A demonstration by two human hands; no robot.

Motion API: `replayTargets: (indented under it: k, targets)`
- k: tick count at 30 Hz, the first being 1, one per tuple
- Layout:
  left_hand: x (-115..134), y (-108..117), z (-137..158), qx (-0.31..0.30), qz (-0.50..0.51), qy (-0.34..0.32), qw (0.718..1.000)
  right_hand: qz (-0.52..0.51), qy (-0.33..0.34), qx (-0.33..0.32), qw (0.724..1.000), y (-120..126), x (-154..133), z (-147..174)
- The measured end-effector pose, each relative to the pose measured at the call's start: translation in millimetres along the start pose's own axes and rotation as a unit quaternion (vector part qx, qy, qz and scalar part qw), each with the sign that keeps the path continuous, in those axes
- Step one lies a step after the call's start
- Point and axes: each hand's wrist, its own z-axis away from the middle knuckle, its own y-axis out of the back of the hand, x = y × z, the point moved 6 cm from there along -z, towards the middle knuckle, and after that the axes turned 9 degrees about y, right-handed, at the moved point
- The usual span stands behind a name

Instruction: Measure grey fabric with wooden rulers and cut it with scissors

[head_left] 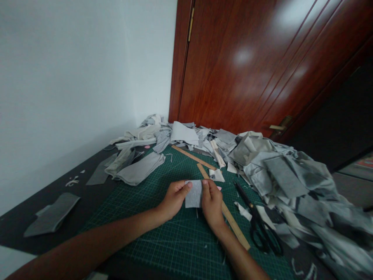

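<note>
My two forearms come in from the bottom edge, over the green cutting mat [163,241] on the table. My left hand [174,199] and my right hand [212,202] hold between them a small grey fabric piece [194,193], just above the mat; each grip is pinching one side edge of it, thumb on top. A wooden ruler [230,219] passes under my right hand. Black scissors [259,225] lie to the right, near a big pile of grey scraps [291,179].

left hand [174,199], right hand [211,203], fingers pinching
</note>
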Motion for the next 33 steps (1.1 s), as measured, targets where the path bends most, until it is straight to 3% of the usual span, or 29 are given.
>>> replayTargets:
  k: [3,9,22,33]
  targets:
    - [-2.0,1.1,-0.5,0.012,0.017,0.002,1.0,-0.004,-0.002,-0.008,1.0,-2.3,-0.1,1.1]
    - [5.2,5.7,2.1,0.054,-0.044,-0.03,0.997,0.002,-0.025,-0.01,1.0,-2.4,0.0,3.1]
    - [1.8,7.0,4.4,0.066,-0.094,-0.006,0.993,-0.037,-0.024,-0.011,0.999,-3.5,5.6,1.7]
    - [1.5,2.8,0.6,0.031,-0.017,-0.009,0.999,-0.063,-0.02,-0.001,0.998,-2.8,4.2,0.1]
